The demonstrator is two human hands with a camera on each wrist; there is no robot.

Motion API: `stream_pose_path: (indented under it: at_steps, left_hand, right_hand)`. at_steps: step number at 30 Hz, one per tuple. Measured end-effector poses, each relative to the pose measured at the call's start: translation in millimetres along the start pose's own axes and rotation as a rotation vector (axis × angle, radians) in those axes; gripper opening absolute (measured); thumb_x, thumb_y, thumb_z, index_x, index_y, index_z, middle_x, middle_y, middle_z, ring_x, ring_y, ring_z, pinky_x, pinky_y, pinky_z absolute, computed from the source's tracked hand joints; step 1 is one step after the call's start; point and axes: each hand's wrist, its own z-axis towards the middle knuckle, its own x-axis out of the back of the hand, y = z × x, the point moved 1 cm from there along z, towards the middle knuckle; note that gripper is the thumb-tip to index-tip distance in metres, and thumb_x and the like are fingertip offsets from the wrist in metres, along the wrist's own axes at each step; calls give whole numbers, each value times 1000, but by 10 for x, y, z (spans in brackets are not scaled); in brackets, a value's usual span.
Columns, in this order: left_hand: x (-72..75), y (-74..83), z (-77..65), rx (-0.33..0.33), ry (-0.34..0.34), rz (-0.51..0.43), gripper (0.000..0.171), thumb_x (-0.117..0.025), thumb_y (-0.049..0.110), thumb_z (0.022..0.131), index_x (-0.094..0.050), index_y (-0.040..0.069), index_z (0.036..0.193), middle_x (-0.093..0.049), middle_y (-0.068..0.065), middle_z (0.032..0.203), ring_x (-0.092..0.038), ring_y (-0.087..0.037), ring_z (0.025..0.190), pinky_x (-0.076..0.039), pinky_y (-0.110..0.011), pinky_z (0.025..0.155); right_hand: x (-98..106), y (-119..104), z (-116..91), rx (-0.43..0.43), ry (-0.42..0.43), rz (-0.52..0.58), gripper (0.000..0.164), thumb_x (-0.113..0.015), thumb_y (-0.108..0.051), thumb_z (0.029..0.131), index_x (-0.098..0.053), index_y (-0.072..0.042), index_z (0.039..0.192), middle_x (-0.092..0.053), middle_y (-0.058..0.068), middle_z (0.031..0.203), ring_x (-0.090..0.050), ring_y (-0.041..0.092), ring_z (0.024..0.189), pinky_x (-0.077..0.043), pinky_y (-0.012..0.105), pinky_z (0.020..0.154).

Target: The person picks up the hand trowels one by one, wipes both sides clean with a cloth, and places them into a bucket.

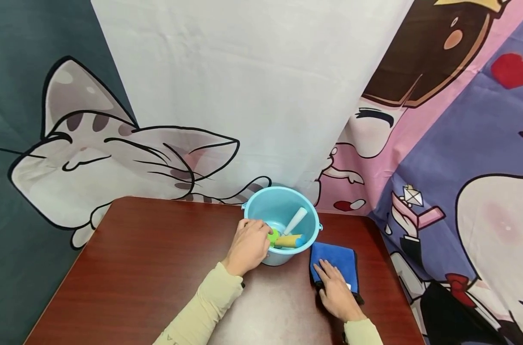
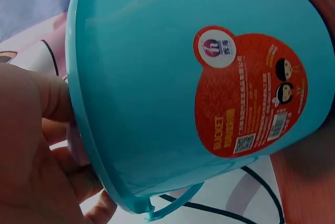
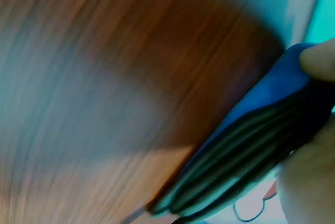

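A light blue bucket stands upright at the table's back edge, with a red label on its side. My left hand is at its near-left rim, fingers curled round a pale lilac piece in the left wrist view. At those fingertips is a green object; its full shape is hidden. Inside the bucket lie a white handle-like piece and a yellow-and-blue item. My right hand rests on a folded blue cloth with black edging, fingers extended across it.
The brown wooden table carries the bucket and cloth. Behind it hangs a cartoon-printed curtain, close to the table's back edge. The bucket's thin handle hangs down along its side.
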Motion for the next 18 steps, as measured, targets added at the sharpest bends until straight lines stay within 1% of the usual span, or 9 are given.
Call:
stream_pose_path:
  at_steps: [3,6,9,12,15,18]
  left_hand:
    - [-17,26,-14,-11,14,-30,20,-51,15,87,-67,13,98,-62,5,92,-56,-15,90,-33,-41,89]
    - [-21,45,-40,-20,16,-62,24,-54,21,89,-64,11,108,-63,4,95,-55,-14,94,-30,-45,93]
    - [6,48,-82,-24,24,-95,32,-58,24,89,-61,9,117,-63,2,105,-53,-16,107,-25,-50,97]
    - [81,15,-168,-21,66,-130,37,-60,24,87,-58,9,121,-60,-1,116,-48,-21,118,-21,-52,100]
    - [183,-65,-328,20,129,-153,43,-60,25,87,-55,7,126,-55,-6,126,-42,-27,124,-20,-53,100]
    - [278,-189,-552,115,162,-155,50,-61,29,87,-50,8,131,-47,-10,135,-35,-31,129,-17,-55,100]
  right_hand:
    - [19,-128,-1,-35,37,17,64,-61,-8,73,-47,-7,135,-36,17,143,-29,36,133,-22,55,103]
    - [77,-341,18,-69,78,0,59,-62,-16,79,-46,-8,136,-37,16,142,-29,35,132,-21,56,103]
    - [137,-584,39,-87,125,-20,57,-64,-28,84,-47,-7,134,-39,17,141,-31,35,131,-21,57,102]
    - [180,-820,51,-88,159,-13,59,-63,-37,85,-48,-7,134,-40,17,140,-30,34,132,-20,58,102]
    - [222,-1028,56,-78,182,26,61,-61,-43,86,-47,-9,135,-39,17,141,-27,33,134,-18,58,102]
    - [259,-1201,57,-79,192,62,66,-55,-52,86,-44,-11,138,-35,17,143,-25,33,134,-16,58,103]
